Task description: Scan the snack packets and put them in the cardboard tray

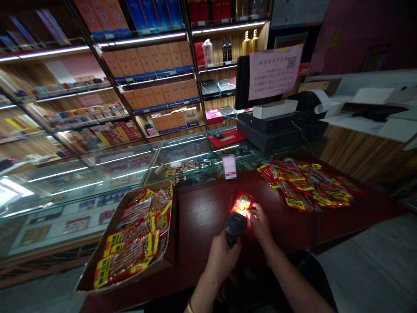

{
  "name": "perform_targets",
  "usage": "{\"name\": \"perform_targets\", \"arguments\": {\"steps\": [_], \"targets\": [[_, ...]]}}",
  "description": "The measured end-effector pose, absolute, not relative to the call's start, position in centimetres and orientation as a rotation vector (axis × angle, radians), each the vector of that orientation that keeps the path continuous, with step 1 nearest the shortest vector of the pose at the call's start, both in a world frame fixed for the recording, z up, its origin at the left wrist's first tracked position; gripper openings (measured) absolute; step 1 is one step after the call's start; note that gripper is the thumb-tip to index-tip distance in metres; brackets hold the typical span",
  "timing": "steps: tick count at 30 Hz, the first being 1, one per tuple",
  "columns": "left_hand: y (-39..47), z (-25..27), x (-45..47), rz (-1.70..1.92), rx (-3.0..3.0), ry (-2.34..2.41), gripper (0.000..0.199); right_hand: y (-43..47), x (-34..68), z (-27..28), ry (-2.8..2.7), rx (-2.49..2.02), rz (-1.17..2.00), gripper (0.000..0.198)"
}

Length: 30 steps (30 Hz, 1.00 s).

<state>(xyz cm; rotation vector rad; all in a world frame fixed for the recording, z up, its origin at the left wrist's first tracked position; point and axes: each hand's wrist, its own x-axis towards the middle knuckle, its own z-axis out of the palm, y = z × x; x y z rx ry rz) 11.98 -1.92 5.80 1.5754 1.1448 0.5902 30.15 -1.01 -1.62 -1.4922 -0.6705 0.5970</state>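
Observation:
My left hand (222, 257) is wrapped round the handle of a black barcode scanner (236, 224). Light falls from the scanner onto a red and yellow snack packet (243, 203) just beyond its head. That packet is pinched at its right edge by the fingers of my right hand (259, 221), held over the dark red table (198, 217). On the left, a cardboard box (172, 248) holds several clear, red and yellow snack packets (130, 256). To the right of my right hand lies a loose pile of similar packets (302, 180).
Behind the table runs a glass display counter (156, 152) with a red mouse pad (224, 138) and a computer mouse. A monitor (243, 82) bearing a paper sign stands at the back right. Lit shelves (150, 78) with boxes and bottles line the wall.

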Motion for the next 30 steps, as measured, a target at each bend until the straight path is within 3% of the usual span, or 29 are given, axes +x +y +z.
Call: {"name": "perform_targets", "arguments": {"steps": [10, 20, 25, 30], "targets": [[-2.2, 5.2, 11.5, 0.532, 1.535, 1.157, 0.008, -0.9, 29.8, -1.5, -0.619, -1.389, 0.67, 0.039], [-3.1, 4.9, 8.1, 0.674, 1.081, 1.157, 0.026, -1.4, 31.0, -2.0, -0.552, -1.401, 0.7, 0.05], [-2.6, 3.1, 5.5, 0.778, 0.94, 1.183, 0.037, 0.0, 27.8, 2.3, -0.682, -1.411, 0.726, 0.052], [-2.4, 1.7, 5.6, 0.793, 0.863, 1.176, 0.037, 4.9, 18.2, 9.2, -1.303, -1.169, 0.9, 0.035]]}}
